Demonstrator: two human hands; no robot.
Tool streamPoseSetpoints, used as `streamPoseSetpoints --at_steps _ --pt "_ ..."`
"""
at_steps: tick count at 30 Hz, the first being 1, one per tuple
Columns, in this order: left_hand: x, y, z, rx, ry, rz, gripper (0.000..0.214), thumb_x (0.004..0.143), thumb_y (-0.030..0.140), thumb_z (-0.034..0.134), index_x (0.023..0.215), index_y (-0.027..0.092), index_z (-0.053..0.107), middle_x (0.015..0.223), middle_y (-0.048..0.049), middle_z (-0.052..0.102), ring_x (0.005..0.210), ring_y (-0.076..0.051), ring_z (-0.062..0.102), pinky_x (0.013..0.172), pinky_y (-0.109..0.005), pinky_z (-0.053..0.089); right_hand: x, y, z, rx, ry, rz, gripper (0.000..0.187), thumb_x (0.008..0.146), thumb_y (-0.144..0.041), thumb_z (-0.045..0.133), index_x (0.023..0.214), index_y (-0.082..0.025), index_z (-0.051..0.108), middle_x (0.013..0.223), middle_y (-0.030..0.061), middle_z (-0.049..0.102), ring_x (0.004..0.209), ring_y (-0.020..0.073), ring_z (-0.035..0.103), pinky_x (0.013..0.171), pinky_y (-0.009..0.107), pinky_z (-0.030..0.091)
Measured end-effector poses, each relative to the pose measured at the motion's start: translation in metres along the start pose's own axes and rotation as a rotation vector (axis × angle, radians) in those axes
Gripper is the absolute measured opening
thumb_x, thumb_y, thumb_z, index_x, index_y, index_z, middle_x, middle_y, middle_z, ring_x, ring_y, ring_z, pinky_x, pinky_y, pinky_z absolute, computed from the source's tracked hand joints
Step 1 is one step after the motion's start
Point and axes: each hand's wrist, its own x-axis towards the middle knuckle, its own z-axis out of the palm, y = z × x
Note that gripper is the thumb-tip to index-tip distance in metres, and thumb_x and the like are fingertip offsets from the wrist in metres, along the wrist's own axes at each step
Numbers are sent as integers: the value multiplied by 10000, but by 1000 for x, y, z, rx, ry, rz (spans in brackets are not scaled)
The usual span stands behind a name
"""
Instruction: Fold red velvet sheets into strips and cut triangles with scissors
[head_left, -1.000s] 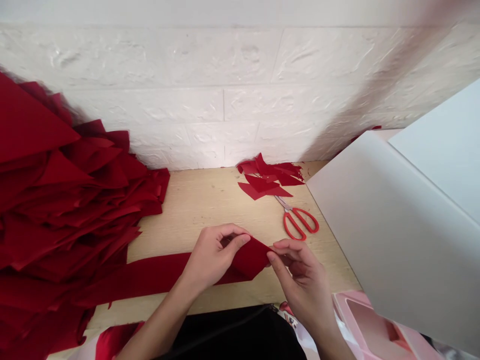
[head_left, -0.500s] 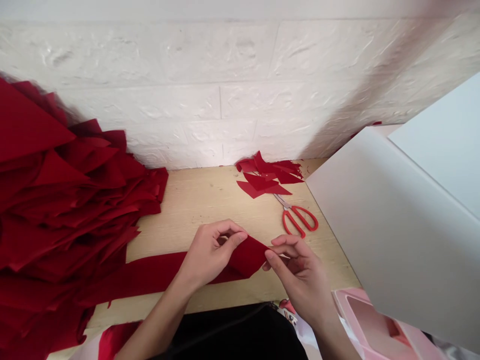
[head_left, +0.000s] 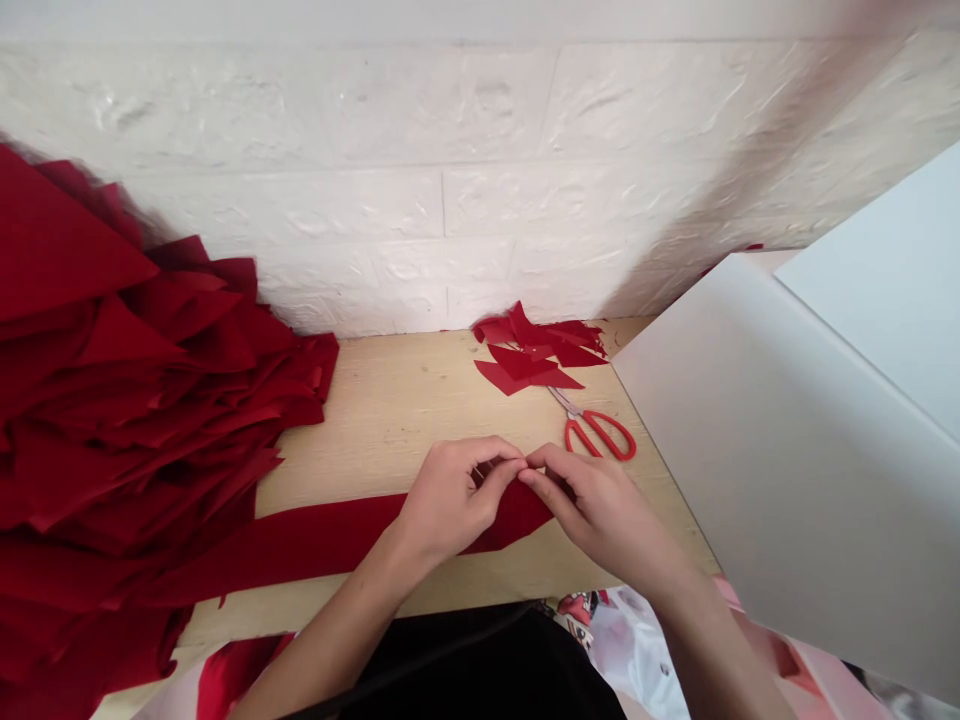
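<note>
A long red fabric strip (head_left: 315,535) lies across the wooden table (head_left: 405,400) from the left pile to the middle. My left hand (head_left: 450,495) and my right hand (head_left: 600,510) meet at its right end, fingertips touching, both pinching the fabric there. The end of the strip is mostly hidden under my fingers. Red-handled scissors (head_left: 596,432) lie just behind my right hand.
A big heap of red fabric pieces (head_left: 127,400) fills the left side. Small red offcuts (head_left: 536,355) lie by the white brick wall. A white board (head_left: 795,440) leans over the table's right side. Pink plastic shows below it.
My right hand has moved left and up to meet my left hand over the strip's end. The fabric end, earlier spread between the hands, is now covered by the fingers.
</note>
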Motion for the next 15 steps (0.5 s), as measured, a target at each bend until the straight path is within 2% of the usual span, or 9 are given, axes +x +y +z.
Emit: streamPoseSetpoints --at_steps 3,9,12,15 --pt "3 2 -5 -26 -48 -55 221 923 289 574 810 176 726 775 -3 734 670 -120 584 556 -212 389 4 6 -1 -62 -49 -62 368 1062 -408 395 812 -219 588 635 -16 608 543 137 518 527 266 305" --pt "9 2 -15 -5 -108 -132 259 915 320 568 740 164 677 681 18 660 580 -94 475 549 -219 357 6 9 3 -170 -35 -174 449 1078 -407 331 761 -208 579 622 -2 594 541 137 503 552 275 307" --pt "11 -3 -18 -103 -188 -114 301 938 427 552 858 166 678 806 -7 686 687 -118 546 625 -226 416 6 6 -1 -157 17 -210 447 1077 -385 318 805 -205 623 644 11 627 557 136 538 564 273 337" --pt "12 -8 -19 -149 -349 -76 322 871 482 658 956 172 678 872 -15 701 758 -147 592 671 -238 448 6 2 -11 -136 108 -231 421 1068 -382 351 822 -211 648 650 11 647 564 132 566 568 267 366"
